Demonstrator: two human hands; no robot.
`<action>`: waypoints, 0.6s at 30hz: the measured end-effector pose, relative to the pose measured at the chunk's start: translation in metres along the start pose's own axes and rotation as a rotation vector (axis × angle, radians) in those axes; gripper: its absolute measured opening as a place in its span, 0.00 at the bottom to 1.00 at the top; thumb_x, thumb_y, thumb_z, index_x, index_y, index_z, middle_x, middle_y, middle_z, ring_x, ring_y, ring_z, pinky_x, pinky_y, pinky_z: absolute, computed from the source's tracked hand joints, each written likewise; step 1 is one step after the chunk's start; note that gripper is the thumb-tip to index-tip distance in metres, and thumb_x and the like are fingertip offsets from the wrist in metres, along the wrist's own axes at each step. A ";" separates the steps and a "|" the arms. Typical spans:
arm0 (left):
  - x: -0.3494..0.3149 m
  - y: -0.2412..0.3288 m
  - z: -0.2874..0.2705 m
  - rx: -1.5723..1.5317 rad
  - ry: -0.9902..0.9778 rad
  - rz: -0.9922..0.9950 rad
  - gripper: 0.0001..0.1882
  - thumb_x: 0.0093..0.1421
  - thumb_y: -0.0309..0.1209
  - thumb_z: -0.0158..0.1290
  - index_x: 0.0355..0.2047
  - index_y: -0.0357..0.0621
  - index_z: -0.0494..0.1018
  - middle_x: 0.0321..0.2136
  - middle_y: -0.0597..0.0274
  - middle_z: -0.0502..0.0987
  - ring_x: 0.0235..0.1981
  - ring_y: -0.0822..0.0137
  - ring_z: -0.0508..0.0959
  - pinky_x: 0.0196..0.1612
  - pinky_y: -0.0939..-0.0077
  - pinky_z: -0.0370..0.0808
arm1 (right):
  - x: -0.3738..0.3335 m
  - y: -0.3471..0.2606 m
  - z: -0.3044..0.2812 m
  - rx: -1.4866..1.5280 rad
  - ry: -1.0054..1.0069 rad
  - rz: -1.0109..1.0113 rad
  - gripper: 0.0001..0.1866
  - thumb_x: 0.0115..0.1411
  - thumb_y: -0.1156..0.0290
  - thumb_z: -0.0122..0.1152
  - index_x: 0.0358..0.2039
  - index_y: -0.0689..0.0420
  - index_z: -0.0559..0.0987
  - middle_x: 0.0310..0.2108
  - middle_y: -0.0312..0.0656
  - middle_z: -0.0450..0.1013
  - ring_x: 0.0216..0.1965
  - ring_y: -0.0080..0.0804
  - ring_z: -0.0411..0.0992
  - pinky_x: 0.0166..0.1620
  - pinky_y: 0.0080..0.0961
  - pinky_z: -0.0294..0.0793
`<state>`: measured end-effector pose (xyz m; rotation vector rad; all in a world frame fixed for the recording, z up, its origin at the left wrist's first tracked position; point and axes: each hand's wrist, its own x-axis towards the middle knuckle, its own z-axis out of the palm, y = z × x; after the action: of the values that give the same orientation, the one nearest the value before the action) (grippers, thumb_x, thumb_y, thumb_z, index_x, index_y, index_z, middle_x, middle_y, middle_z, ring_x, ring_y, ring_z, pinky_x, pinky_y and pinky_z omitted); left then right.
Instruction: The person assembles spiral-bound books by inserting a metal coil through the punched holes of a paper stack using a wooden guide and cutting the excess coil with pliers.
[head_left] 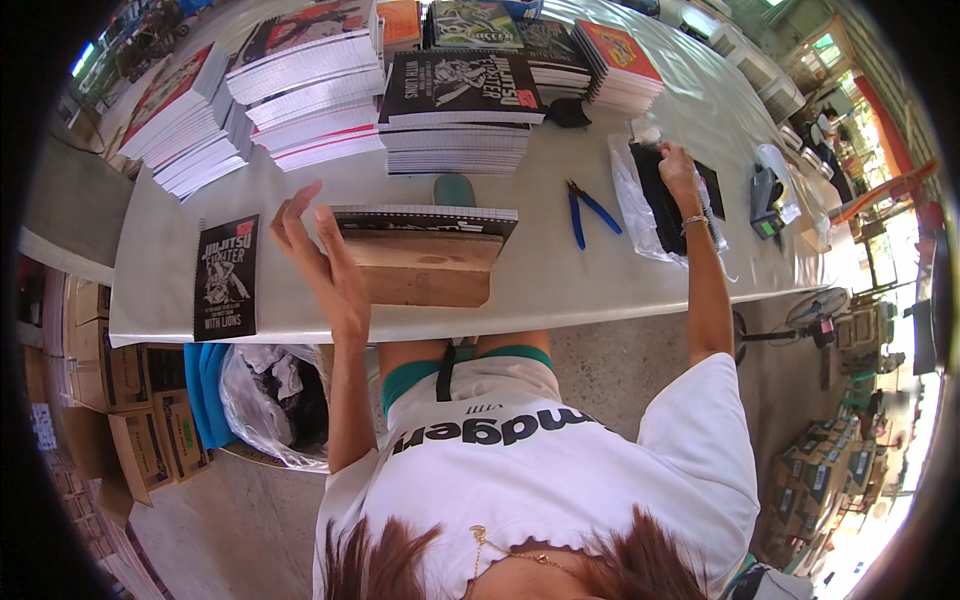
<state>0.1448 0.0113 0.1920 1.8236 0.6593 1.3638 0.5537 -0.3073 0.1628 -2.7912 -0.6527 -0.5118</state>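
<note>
My left hand (pixel 325 260) is raised with its fingers apart, beside a black-covered book (pixel 430 222) that leans on a wooden block stand (pixel 430 270); a row of holes runs along the book's upper edge. Whether a fingertip touches the book, I cannot tell. My right hand (pixel 680 175) reaches out to a bundle of thin black strands, which look like binding coils (pixel 656 205), lying in a clear plastic bag (pixel 632 215). Its fingers are closed at the bundle's far end, and what is between them is hidden. Blue-handled pliers (pixel 590 213) lie between the stand and the bag.
Tall stacks of books (pixel 320 90) and a black-covered stack (pixel 458 110) line the table's far side. A finished-looking black book (pixel 226 278) lies at left. A dark tape dispenser (pixel 768 200) stands at right. Below the table's left edge are a plastic-lined bin (pixel 270 400) and cardboard boxes (pixel 150 440).
</note>
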 end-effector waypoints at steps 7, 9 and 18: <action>-0.031 0.041 0.008 0.335 -0.239 0.445 0.21 0.58 0.45 0.56 0.48 0.50 0.71 0.49 0.58 0.64 0.57 0.58 0.61 0.63 0.47 0.46 | -0.048 -0.119 -0.093 0.625 -0.160 -0.182 0.13 0.59 0.67 0.59 0.40 0.61 0.80 0.36 0.50 0.78 0.36 0.34 0.77 0.44 0.26 0.73; -0.039 0.046 0.023 0.349 -0.266 0.444 0.22 0.57 0.46 0.57 0.48 0.52 0.72 0.50 0.59 0.63 0.58 0.58 0.60 0.63 0.43 0.43 | -0.073 -0.157 -0.102 0.881 -0.221 -0.407 0.10 0.60 0.70 0.58 0.39 0.61 0.81 0.36 0.44 0.78 0.35 0.25 0.74 0.41 0.22 0.72; -0.048 0.043 0.066 0.380 -0.354 0.410 0.23 0.50 0.49 0.62 0.39 0.52 0.70 0.51 0.62 0.61 0.61 0.56 0.59 0.64 0.38 0.35 | -0.132 -0.208 -0.099 1.007 -0.329 -0.354 0.11 0.54 0.74 0.64 0.39 0.59 0.82 0.33 0.37 0.73 0.31 0.22 0.69 0.36 0.20 0.70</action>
<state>0.1917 -0.0679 0.1899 2.5391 0.3840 1.1656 0.3185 -0.2058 0.2319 -1.8057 -1.0945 0.2128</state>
